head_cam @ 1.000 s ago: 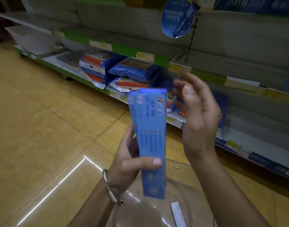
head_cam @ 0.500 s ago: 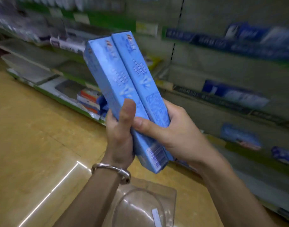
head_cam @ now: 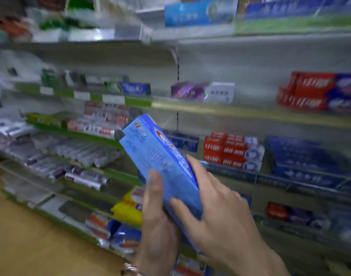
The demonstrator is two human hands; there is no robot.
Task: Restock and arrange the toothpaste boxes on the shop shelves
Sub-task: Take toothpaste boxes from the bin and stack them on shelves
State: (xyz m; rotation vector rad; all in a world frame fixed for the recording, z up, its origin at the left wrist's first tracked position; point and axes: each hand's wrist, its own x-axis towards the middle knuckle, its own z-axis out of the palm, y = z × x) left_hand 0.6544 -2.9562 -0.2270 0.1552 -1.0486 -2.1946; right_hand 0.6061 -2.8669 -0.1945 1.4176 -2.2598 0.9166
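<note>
Light blue toothpaste boxes [head_cam: 154,156] are held together, tilted up and to the left, in front of the shop shelves. My left hand [head_cam: 157,226] grips their lower end from the left, thumb lying up the front face. My right hand [head_cam: 216,212] holds them from the right, its fingers spread over the top and side. The picture is blurred by motion. Behind the boxes a shelf [head_cam: 250,112] carries red toothpaste boxes [head_cam: 232,152] and dark blue toothpaste boxes [head_cam: 302,156].
Shelves fill the view, stocked with red boxes [head_cam: 317,90] at upper right, a purple and white box [head_cam: 202,90], silver packs [head_cam: 75,156] at left and a yellow pack [head_cam: 128,206] below. A wood-coloured floor [head_cam: 31,236] lies at lower left.
The view has swung up from the low shelves and floor to the stocked toothpaste shelves. Both hands have carried the blue boxes up with it; the right hand now spreads over them.
</note>
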